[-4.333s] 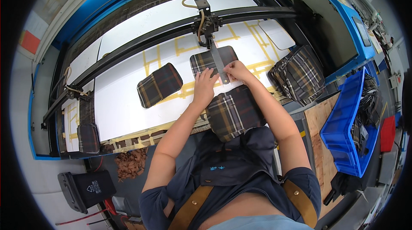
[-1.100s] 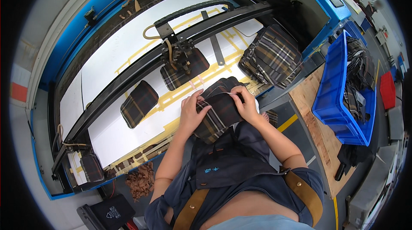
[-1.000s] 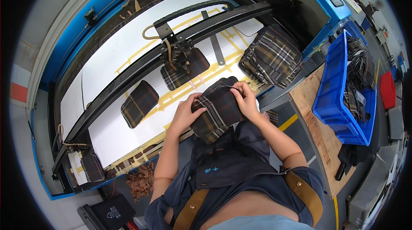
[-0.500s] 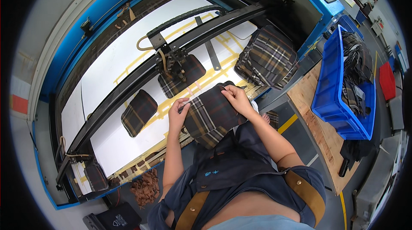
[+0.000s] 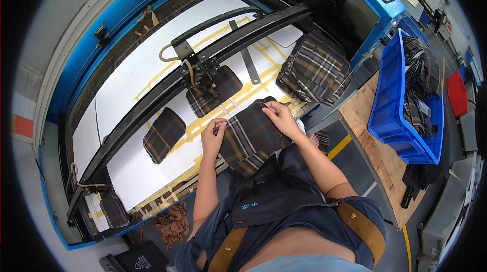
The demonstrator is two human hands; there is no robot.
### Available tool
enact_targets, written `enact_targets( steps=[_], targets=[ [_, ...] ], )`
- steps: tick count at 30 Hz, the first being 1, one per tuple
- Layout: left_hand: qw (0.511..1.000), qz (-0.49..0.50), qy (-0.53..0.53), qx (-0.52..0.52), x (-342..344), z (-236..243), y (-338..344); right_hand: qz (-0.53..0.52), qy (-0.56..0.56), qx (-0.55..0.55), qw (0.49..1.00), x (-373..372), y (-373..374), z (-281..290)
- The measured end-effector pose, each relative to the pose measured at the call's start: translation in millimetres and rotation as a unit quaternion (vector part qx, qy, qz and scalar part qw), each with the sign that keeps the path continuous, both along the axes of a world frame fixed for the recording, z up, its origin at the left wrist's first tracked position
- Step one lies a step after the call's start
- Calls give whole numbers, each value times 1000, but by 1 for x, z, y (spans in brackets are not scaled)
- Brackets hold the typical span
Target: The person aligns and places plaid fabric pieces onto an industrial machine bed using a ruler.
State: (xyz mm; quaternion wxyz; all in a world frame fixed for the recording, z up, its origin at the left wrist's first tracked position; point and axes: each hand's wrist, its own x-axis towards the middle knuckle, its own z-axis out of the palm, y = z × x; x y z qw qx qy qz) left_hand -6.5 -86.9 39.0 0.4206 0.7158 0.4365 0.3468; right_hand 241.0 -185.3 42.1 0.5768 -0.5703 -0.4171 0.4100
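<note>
In front of me a dark plaid fabric piece [image 5: 253, 137] with cream and brown stripes hangs over the near edge of the machine bed. My left hand [image 5: 213, 137] is closed in a pinch on its upper left corner. At its upper right edge the fingers of my right hand [image 5: 280, 119] pinch the cloth. Just beyond, a plaid panel [image 5: 228, 79] lies partly beneath the black machine head [image 5: 200, 77]. A smaller plaid panel [image 5: 164, 135] rests on the white bed [image 5: 137, 170] to the left.
A black gantry beam [image 5: 147, 107] crosses the bed. Stacked plaid pieces [image 5: 317, 66] sit at its right end. A blue crate [image 5: 388, 120] of fabric stands on a wooden board [image 5: 362, 135]. Brown scraps [image 5: 172, 224] lie below the bed's front edge.
My left hand has shifted slightly right along the fabric's upper left corner. My right hand stays at the upper right edge, and the fabric has barely moved.
</note>
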Motion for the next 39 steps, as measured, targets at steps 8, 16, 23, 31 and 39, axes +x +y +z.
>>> enact_targets(
  steps=[8, 16, 23, 31, 39],
  targets=[
    [1000, 4, 11, -7, 0, 2, 0, 0, -12, 0, 1000, -1, -2, 4],
    [1000, 3, 11, -10, 2, 4, 0, 1, -2, -6, 1000, 1, -2, 4],
    [1000, 6, 13, -8, 3, 5, 0, -12, -14, -1, 1000, 1, -1, 1],
    [1000, 8, 15, -6, 2, 3, 0, -13, -14, -3, 1000, 0, -2, 4],
    [1000, 4, 15, -13, 4, 7, -1, -15, -17, -3, 1000, 2, -2, 2]
  ],
)
